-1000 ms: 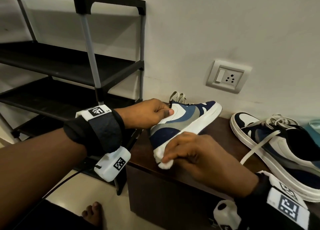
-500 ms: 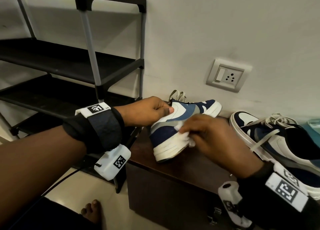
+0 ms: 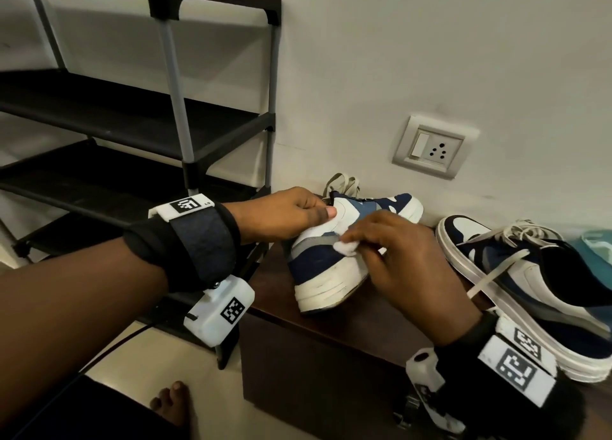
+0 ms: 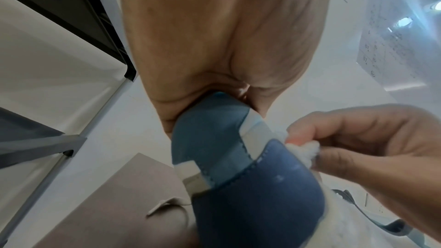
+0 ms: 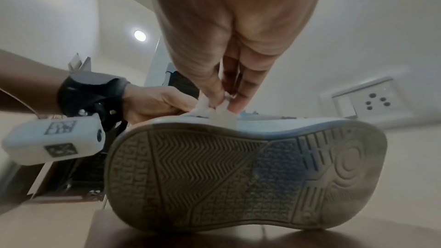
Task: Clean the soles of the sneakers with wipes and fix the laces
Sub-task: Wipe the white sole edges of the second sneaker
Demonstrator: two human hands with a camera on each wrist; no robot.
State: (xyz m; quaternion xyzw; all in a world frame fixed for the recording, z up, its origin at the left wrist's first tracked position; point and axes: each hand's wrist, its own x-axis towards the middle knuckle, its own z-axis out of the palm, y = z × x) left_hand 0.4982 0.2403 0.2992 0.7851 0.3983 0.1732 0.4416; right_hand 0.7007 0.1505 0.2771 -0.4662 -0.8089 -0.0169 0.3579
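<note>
My left hand [image 3: 284,217] grips the sneaker [image 3: 334,261] tilted on the bench [image 3: 331,333]; right hand [image 3: 397,261] pinches wipe [image 3: 342,248] at sneaker's 12 o'clock. I'd press firmly, stroke along the sidewall.

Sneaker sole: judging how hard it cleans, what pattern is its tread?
Zigzag chevrons, with concentric rings at one end of the sole; right wrist view.

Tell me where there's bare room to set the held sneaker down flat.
Bare cabinet top lies between the held sneaker and the second sneaker, toward the front edge. The black rack's shelf is bare too. Behind, near the wall, laces crowd it.
</note>
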